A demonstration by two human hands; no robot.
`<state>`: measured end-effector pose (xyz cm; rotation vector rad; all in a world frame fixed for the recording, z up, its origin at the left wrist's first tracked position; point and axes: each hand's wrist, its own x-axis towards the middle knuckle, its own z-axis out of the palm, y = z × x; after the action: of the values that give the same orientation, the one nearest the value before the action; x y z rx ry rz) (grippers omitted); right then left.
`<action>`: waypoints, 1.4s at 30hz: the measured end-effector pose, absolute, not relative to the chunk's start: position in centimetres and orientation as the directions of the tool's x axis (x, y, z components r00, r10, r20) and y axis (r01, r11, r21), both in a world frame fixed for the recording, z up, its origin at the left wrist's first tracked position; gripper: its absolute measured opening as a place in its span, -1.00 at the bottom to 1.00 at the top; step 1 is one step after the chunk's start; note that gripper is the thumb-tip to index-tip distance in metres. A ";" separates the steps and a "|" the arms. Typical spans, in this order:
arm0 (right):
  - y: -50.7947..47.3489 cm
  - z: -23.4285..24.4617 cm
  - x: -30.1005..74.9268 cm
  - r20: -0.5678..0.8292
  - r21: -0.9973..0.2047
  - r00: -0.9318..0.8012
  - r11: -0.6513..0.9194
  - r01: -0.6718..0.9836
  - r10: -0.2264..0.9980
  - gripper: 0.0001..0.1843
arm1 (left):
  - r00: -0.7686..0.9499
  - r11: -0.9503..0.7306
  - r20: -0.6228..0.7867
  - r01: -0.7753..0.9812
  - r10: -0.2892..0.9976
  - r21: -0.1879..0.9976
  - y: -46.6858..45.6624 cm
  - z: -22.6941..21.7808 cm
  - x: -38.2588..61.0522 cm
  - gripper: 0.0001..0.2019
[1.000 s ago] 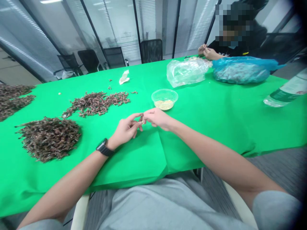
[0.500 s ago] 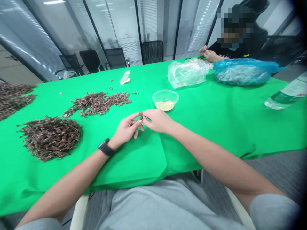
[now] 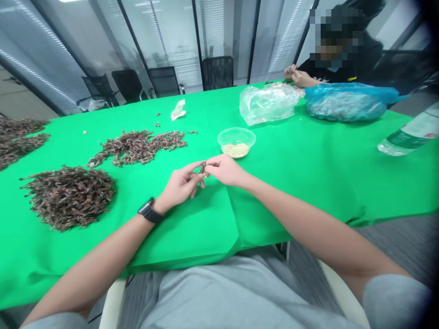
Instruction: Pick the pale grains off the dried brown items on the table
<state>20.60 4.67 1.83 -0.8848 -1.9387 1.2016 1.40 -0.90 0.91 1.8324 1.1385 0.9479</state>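
My left hand [image 3: 180, 185] and my right hand [image 3: 224, 170] meet above the green tablecloth [image 3: 291, 173], both pinching one small brown dried pod [image 3: 203, 169] between their fingertips. A black watch [image 3: 148, 210] sits on my left wrist. Just beyond my hands stands a small clear bowl [image 3: 236, 141] with pale seeds in it. To the left lie a heap of brown pods [image 3: 68, 194] and a flatter spread of brown pieces [image 3: 139, 146].
A clear plastic bag [image 3: 269, 103] and a blue bag [image 3: 346, 101] lie at the back right, where another person's hands [image 3: 297, 75] work. A plastic bottle [image 3: 409, 132] lies at the right edge. More pods [image 3: 18, 137] sit far left. Office chairs [image 3: 216, 71] stand behind.
Both hands have stayed together on the pod, with only small finger shifts. The view moved slightly.
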 end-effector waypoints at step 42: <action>4.5 2.0 20.6 0.346 -0.764 -0.542 0.565 0.313 0.766 -0.76 | 0.289 -0.197 0.127 0.228 0.949 0.953 -0.7 1.3 1.5 -0.34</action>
<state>20.63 4.46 2.03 -0.8599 -2.1136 0.8519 1.47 -0.66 1.28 1.6382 1.0956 0.9841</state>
